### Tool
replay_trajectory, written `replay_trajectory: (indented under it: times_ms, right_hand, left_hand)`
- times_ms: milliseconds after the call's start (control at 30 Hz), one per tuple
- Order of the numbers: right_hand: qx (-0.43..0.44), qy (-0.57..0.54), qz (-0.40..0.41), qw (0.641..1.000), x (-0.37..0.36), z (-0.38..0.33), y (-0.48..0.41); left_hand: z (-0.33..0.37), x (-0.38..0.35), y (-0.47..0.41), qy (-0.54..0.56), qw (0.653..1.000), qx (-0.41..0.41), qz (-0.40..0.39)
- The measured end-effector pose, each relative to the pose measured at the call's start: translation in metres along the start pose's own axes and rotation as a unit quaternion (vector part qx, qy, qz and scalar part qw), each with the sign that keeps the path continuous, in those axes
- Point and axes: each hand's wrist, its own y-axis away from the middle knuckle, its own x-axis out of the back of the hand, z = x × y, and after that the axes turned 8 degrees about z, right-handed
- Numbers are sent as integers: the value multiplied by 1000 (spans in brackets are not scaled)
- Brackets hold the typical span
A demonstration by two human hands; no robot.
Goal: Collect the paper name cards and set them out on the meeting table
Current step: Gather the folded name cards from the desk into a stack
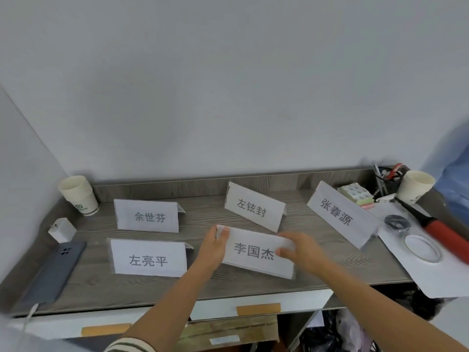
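Far left: paper cups point(78, 195), a charger point(62, 229) and a phone point(54, 273) lie well clear of the grip.
Left: the 余世芬 card point(148, 215) and, in front of it, the 左亮平 card point(149, 259) stand folded on the desk point(203, 283). The front one is just beside the left wrist.
Left hand point(214, 246): its fingers curl round the left end of the 李国杰 card point(256, 251).
Held card: it spans both hands, slightly tilted. Whether its bottom edge touches the desk I cannot tell.
Right hand point(302, 250): it pinches the card's right end.
Behind: the 左铉封 card point(255, 208) stands just beyond the grip.
Right: the 张春源 card point(340, 214) is near, and a tape roll point(422, 248) lies further off.
Doing it well: probably lift both ends evenly with a light pinch so the fold survives, rising straight up before carrying so the neighbours stay standing.
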Motion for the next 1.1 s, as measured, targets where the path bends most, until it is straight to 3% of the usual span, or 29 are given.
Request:
replay_trajectory:
  times_ms: [100,167,300,400,467,500,567,633,667,733,800,867,1100]
  right_hand:
    - [-41,-13,61,997,2,7,4]
    - [-73,-78,86,991,4,12,6]
    - [-103,-213,89,968,5,17,8]
    - [-109,-242,24,964,15,27,3]
    - [-96,-212,-23,972,32,36,-1]
    - [-74,-171,1,982,44,41,-3]
    - [-36,-63,163,984,71,56,-10]
    - [-22,25,307,951,100,77,-19]
    - [-29,70,330,941,113,89,-24]
    - [-90,129,276,948,130,119,-37]
    - [-157,65,194,966,134,144,-45]
    - [-162,-28,163,973,132,161,-48]
    - [-48,-200,236,950,160,155,-58]
  left_hand:
    - [-2,-8,1,-24,1000,-4,-8]
    - [-1,-18,3,-32,999,-1,-20]
    - [4,-42,9,-56,998,-12,-34]
    - [5,-46,6,-79,996,-13,-32]
    - [4,-41,2,-106,993,-20,-42]
    - [4,-39,2,-126,991,-26,-48]
    - [1,-36,0,-186,981,-58,-25]
    - [-2,-37,1,-214,972,-94,13]
    - [-1,-39,2,-199,975,-101,14]
    - [2,-47,2,-148,985,-83,1]
    - [3,-56,0,-125,990,-69,9]
    - [3,-63,-4,-112,991,-68,31]
    - [5,-77,-7,-56,996,-49,56]
